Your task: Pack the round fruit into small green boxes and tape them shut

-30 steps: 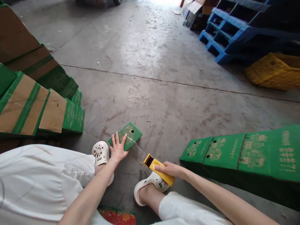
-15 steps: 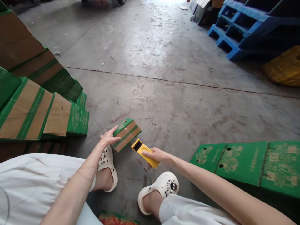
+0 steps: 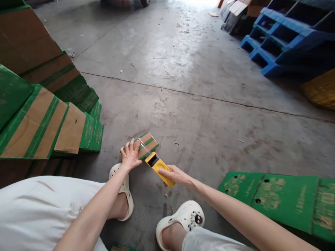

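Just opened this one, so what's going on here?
A person's left hand is spread on a brown-and-green cardboard box. The right hand grips a yellow tape dispenser close to the box, and a strip of clear tape spans from the box to the dispenser. More cardboard boxes stand on both sides, the left group showing brown and green faces, the right group green, printed ones.

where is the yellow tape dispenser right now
In the head view, the yellow tape dispenser is just below centre, in the right hand, lower right of the green-and-brown box.
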A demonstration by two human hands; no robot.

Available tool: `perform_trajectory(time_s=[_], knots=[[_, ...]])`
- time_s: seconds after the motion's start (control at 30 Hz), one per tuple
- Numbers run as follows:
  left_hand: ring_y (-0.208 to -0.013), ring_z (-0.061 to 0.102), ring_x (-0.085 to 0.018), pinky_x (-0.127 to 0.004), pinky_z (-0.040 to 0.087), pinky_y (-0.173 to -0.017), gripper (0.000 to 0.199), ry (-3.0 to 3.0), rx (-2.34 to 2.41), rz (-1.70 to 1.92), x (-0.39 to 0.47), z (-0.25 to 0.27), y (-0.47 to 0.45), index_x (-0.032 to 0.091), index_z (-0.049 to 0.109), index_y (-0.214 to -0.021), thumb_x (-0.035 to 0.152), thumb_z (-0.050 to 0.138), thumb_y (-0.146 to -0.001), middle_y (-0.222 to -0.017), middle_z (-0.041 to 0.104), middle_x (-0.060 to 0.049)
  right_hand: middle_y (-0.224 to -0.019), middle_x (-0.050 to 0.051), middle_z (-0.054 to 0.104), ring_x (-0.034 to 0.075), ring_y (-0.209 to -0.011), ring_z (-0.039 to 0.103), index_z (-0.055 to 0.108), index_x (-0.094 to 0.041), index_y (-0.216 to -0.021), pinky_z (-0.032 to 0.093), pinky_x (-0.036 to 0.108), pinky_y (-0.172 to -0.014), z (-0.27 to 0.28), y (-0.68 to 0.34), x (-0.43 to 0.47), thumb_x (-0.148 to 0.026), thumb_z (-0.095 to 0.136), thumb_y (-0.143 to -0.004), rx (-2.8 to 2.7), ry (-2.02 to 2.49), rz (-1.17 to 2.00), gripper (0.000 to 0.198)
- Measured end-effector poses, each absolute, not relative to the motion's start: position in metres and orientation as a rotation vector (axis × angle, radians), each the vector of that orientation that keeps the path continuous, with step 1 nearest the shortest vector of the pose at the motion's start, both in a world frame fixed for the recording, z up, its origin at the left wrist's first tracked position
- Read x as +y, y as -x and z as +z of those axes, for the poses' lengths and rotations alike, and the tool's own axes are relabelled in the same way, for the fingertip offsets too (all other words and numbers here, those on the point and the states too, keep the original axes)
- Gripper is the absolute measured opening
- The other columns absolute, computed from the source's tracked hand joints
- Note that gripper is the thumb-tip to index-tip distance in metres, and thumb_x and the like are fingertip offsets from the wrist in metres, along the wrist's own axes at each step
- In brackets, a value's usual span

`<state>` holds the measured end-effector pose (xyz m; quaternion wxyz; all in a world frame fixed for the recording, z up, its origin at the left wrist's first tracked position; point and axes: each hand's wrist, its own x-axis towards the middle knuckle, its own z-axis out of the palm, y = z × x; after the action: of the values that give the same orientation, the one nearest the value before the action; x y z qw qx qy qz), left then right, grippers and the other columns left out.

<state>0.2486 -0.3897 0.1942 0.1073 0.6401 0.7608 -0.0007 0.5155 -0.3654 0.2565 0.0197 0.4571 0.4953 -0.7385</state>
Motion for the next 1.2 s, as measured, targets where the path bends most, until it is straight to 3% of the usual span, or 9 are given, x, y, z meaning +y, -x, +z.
perform_trajectory(time_s=[0.17,0.33,0.7,1.07,1.2], knots=[[-0.147,0.03,-0.041,-0.06,0.027,-0.116,0.124,-1.862,2.249,0.029,-0.386,0.196,-0.246,0.037,0.021,-0.169,0.035,0.085,-0.063,-0.174,0.023,-0.011,-0.072,-0.002,0.064,0.015,-0.062,0.066,0.059,-0.019,-0.094,0.051,0.023,-0.055,0.266,-0.535,-0.375,-0.082,0.072,-0.078,1.511,-1.418,-2.339,0.067],[-0.146,0.032,-0.041,-0.059,0.028,-0.114,0.124,-1.756,2.268,0.005,-0.379,0.197,-0.241,0.039,0.022,-0.167,0.035,0.086,-0.062,-0.173,0.021,-0.012,-0.071,0.001,0.068,0.017,-0.062,0.068,0.059,-0.019,-0.091,0.048,0.023,-0.052,0.25,-0.585,-0.403,-0.083,0.066,-0.081,1.448,-1.491,-2.195,0.066],[-0.145,0.031,-0.044,-0.061,0.03,-0.112,0.121,-1.806,2.233,-0.004,-0.379,0.196,-0.238,0.037,0.021,-0.167,0.038,0.083,-0.064,-0.172,0.02,-0.016,-0.068,0.003,0.069,0.017,-0.059,0.066,0.058,-0.019,-0.088,0.048,0.023,-0.053,0.226,-0.587,-0.402,-0.089,0.066,-0.075,1.401,-1.576,-2.11,0.071],[-0.137,0.047,-0.045,-0.058,0.04,-0.106,0.125,-1.451,2.168,0.166,-0.376,0.204,-0.238,0.046,0.014,-0.166,0.042,0.083,-0.062,-0.16,0.04,-0.012,-0.074,0.005,0.072,0.019,-0.064,0.069,0.061,-0.018,-0.086,0.052,0.024,-0.056,0.253,-0.602,-0.368,-0.091,0.066,-0.074,1.442,-1.429,-2.099,0.074],[-0.132,0.056,-0.039,-0.053,0.046,-0.105,0.122,-1.397,1.967,0.228,-0.396,0.19,-0.251,0.041,0.014,-0.167,0.043,0.083,-0.066,-0.154,0.051,-0.011,-0.075,0.003,0.072,0.018,-0.062,0.067,0.063,-0.018,-0.089,0.049,0.022,-0.055,0.265,-0.634,-0.359,-0.089,0.07,-0.073,1.482,-1.383,-2.023,0.073]])
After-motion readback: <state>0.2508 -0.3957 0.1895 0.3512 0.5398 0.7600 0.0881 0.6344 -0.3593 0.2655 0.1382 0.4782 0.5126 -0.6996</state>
